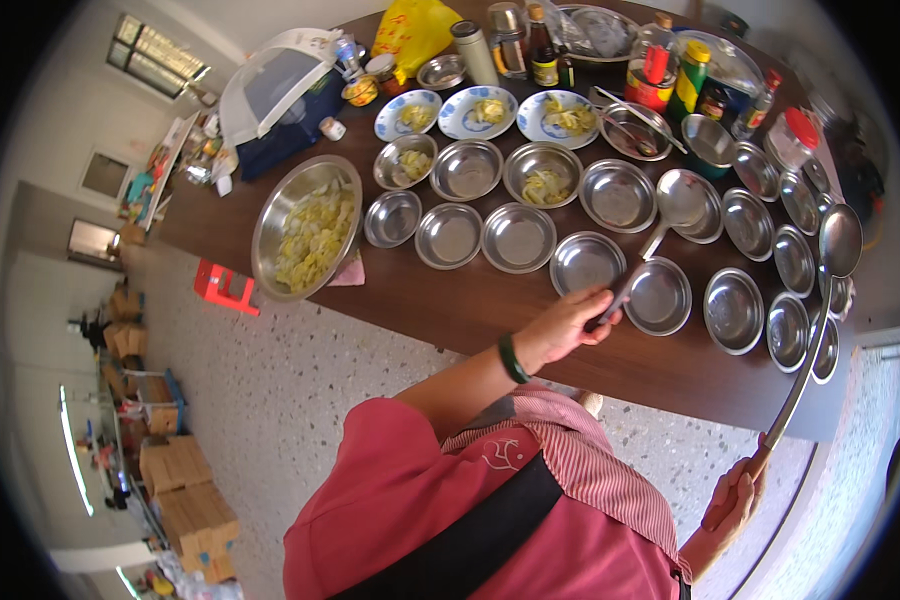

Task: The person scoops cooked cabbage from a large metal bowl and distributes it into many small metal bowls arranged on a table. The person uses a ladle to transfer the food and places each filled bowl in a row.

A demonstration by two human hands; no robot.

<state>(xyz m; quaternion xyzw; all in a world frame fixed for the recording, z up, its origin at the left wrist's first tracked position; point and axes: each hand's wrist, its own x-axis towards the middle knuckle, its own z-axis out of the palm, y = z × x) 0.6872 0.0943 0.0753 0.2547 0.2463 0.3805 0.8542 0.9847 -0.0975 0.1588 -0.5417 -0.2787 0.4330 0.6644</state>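
My left hand (pixel 570 322), with a dark green bangle at the wrist, grips the dark handle of a metal ladle (pixel 681 196). That ladle's round head hangs over a steel bowl near the middle of the table. Low at the right, my right hand (pixel 733 495) holds the brown handle of a second, long metal ladle (pixel 841 241), its head above the bowls at the table's right end. Shallow steel bowls (pixel 519 238) stand in rows below the ladles. Cut cabbage lies in one steel bowl (pixel 544 176) and in another (pixel 405 161).
A large steel basin (pixel 352 196) of cut cabbage stands at the table's left edge. Three blue-patterned plates (pixel 461 120) hold cabbage. Behind are bottles (pixel 544 52), a yellow bag (pixel 412 34) and a mesh food cover (pixel 270 94). A red stool (pixel 221 289) stands on the floor.
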